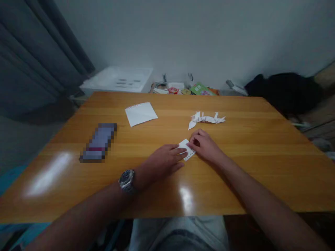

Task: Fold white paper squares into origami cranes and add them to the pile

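A small white paper (pixel 190 153) lies on the table (pixel 248 139). The left hand (pixel 166 158) rests on it, fingers a little spread. The right hand (pixel 206 144) pinches its right side. A folded paper shape (pixel 208 119) sits just past the right hand. To the left are a white sheet (pixel 141 114) and a blurry phone (pixel 101 142).

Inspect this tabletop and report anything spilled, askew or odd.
A phone-like device at left on the table shows as coarse blocks, hiding its details. The flat white sheet lies askew to the table's far edge. I see no spill.
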Demonstrator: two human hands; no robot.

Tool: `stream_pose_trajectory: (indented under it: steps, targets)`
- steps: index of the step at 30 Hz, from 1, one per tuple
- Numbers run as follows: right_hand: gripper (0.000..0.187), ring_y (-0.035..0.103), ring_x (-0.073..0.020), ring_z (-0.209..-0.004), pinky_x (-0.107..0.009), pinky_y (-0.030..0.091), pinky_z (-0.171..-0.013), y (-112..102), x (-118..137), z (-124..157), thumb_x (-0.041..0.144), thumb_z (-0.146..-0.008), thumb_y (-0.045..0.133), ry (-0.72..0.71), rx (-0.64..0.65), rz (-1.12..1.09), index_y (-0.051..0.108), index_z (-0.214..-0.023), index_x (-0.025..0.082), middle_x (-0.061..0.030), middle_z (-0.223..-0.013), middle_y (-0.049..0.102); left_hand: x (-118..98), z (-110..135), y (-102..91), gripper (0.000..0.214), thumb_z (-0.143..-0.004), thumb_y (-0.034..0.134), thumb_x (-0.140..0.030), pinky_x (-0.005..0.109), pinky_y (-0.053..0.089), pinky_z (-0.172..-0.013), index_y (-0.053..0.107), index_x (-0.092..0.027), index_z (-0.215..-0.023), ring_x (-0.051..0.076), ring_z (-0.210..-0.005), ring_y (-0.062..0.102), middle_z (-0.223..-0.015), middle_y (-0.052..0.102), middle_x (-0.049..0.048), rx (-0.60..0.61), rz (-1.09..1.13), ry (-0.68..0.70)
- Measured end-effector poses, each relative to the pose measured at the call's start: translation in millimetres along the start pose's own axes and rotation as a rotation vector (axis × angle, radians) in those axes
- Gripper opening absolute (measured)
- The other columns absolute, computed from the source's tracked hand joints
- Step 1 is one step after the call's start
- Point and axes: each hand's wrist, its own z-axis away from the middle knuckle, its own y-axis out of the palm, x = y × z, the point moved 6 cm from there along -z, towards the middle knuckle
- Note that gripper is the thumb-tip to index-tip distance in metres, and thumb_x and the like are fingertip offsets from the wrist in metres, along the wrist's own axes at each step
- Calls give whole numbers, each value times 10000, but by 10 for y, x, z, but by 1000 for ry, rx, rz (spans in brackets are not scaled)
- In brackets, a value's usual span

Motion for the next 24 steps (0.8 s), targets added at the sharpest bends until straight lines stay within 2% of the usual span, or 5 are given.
stream_pose_trajectory:
  steps: [10, 15, 24]
  targets:
    - [165, 581, -248, -915, -429, 478, -867, 0, 4, -3, 270, -925, 683, 12, -3, 11, 616, -790, 201, -74, -927, 591, 10, 24, -19, 416, -1069, 443, -386, 426, 420, -1159, 562, -178, -1408, 234, -1310, 567, -1435, 612, 83, -22, 38, -40]
    - [166, 584, -255, -938, -430, 478, -872, 8, -3, -2, 265, -918, 694, 13, -9, 13, 607, -791, 205, -76, -940, 600, -14, 16, -41, 409, -1081, 414, -355, 418, 404, -1176, 529, -209, -1446, 216, -1341, 542, -1448, 597, 75, -7, 45, 12]
    - [179, 583, -247, -923, -424, 473, -875, 6, 4, -12, 257, -914, 702, 26, 0, 13, 604, -773, 208, -68, -935, 595, -24, 14, -61, 390, -1088, 389, -340, 387, 391, -1193, 574, -179, -1391, 202, -1331, 554, -1414, 622, 88, -30, -8, 34]
